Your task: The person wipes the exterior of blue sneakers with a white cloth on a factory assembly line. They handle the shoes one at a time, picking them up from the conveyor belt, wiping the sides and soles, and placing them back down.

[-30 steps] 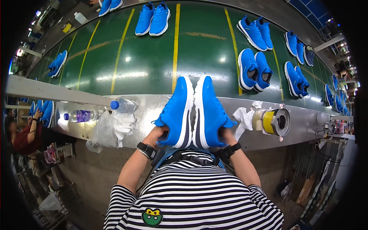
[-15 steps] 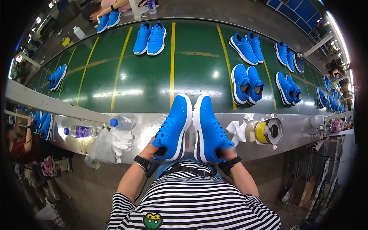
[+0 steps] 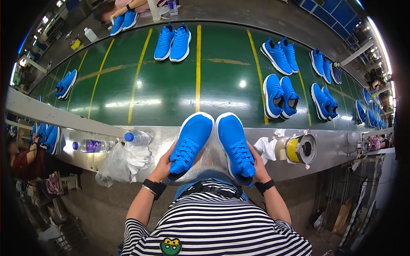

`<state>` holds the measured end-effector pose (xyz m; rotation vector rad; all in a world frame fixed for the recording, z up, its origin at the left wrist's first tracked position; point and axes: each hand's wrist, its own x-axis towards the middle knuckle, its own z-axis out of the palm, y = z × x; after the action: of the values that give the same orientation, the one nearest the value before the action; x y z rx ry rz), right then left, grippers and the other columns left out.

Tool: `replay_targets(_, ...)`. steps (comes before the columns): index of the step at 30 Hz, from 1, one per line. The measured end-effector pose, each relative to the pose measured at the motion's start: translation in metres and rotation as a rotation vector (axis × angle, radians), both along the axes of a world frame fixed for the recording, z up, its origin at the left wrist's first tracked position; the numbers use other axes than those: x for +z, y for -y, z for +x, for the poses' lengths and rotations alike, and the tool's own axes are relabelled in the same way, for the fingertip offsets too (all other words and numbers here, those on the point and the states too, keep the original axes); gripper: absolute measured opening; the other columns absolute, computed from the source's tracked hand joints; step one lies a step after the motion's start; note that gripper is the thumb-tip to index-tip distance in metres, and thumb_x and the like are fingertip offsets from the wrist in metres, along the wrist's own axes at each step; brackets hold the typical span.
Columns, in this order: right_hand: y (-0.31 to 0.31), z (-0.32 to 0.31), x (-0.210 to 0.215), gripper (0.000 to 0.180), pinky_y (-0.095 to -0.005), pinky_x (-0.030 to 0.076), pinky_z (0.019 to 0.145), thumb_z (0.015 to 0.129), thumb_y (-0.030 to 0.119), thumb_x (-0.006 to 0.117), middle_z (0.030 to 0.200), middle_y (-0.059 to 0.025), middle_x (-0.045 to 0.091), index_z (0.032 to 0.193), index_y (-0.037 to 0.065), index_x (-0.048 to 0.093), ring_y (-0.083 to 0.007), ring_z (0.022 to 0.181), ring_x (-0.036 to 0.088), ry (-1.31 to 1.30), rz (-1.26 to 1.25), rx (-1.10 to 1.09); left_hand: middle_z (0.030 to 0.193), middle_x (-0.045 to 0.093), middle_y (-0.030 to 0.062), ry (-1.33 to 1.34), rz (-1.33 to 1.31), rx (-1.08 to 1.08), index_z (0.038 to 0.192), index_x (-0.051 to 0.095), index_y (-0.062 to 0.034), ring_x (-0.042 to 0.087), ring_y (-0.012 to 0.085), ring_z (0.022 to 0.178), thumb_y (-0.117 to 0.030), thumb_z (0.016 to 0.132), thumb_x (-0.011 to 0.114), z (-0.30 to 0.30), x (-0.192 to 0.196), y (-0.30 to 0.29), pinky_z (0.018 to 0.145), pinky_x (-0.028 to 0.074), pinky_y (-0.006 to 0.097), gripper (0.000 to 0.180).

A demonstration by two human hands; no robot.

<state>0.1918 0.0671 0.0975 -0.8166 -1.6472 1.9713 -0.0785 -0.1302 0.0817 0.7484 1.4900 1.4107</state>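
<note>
My left hand [image 3: 163,165] is closed on the outer side of a blue sneaker [image 3: 188,144] with a white sole, near its heel. A matching blue sneaker [image 3: 234,147] is gripped the same way by my right hand [image 3: 259,167]. The two shoes are held a little apart above the metal ledge, toes pointing away from me and angled toward each other. Their laced uppers face up. Behind the shoes and uppers, part of the fingers of each hand is hidden.
Beyond the metal ledge [image 3: 171,135] runs a green conveyor belt [image 3: 171,85] with yellow lines, carrying several pairs of blue sneakers [image 3: 279,97]. On the ledge lie bottles [image 3: 92,146], crumpled white paper [image 3: 267,149] and a yellow-labelled tin [image 3: 301,148]. A person's arm [image 3: 130,6] reaches shoes across the belt.
Both sneakers have rolled from showing their soles' inner sides to showing their laced uppers. My hands now grip their outer sides. Shoes on the belt have shifted slightly right.
</note>
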Motion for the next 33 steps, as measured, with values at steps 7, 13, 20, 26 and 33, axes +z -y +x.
replay_targets(7,0.003,-0.006,0.003,0.073,-0.0341,0.034,0.092,0.063,0.008,0.067,0.111,-0.0149,0.043,0.129,0.009,0.037,-0.0290,0.104,0.043,0.283,0.649,-0.019,0.118,0.036,0.0201,-0.642,-0.071,-0.002,0.130,0.039,-0.0165,0.038,0.0352,0.110,0.010,0.061,0.048,-0.005,0.006,0.009,0.096,0.031,0.036,0.074)
replay_targets(13,0.018,-0.019,0.006,0.076,-0.0338,0.034,0.091,0.061,0.006,0.067,0.114,-0.0138,0.041,0.130,0.010,0.036,-0.0274,0.104,0.041,0.352,0.696,-0.059,0.116,0.034,0.0236,-0.885,-0.113,0.067,0.128,0.041,-0.0192,0.037,0.0392,0.107,0.006,0.057,0.050,0.002,0.014,0.007,0.094,0.029,0.041,0.076)
replay_targets(20,0.039,-0.046,0.013,0.080,-0.0428,0.031,0.093,0.058,0.014,0.072,0.119,-0.0194,0.036,0.129,0.013,0.037,-0.0358,0.109,0.036,0.680,0.898,0.044,0.113,0.033,0.0285,-1.222,-0.353,-0.001,0.132,0.034,-0.0188,0.034,0.0416,0.105,-0.013,0.058,0.068,0.037,0.011,-0.008,0.090,0.027,0.050,0.081)
replay_targets(26,0.018,-0.039,-0.032,0.078,-0.0379,0.036,0.091,0.064,0.019,0.073,0.116,-0.0164,0.044,0.132,0.015,0.034,-0.0264,0.108,0.044,0.273,0.435,-0.016,0.112,0.040,0.0245,-0.751,-0.288,0.050,0.133,0.026,-0.0114,0.044,0.0371,0.101,-0.023,0.068,0.069,0.029,-0.012,-0.012,0.087,0.037,0.041,0.080)
replay_targets(33,-0.017,-0.043,-0.062,0.065,-0.0300,0.035,0.092,0.078,0.025,0.062,0.122,-0.0137,0.046,0.133,0.009,0.031,-0.0184,0.109,0.045,0.290,-0.012,0.160,0.123,0.044,0.0231,-0.321,-0.488,-0.139,0.133,0.029,-0.0087,0.044,0.0301,0.115,-0.048,0.089,0.034,-0.013,-0.045,-0.025,0.095,0.033,0.033,0.059)
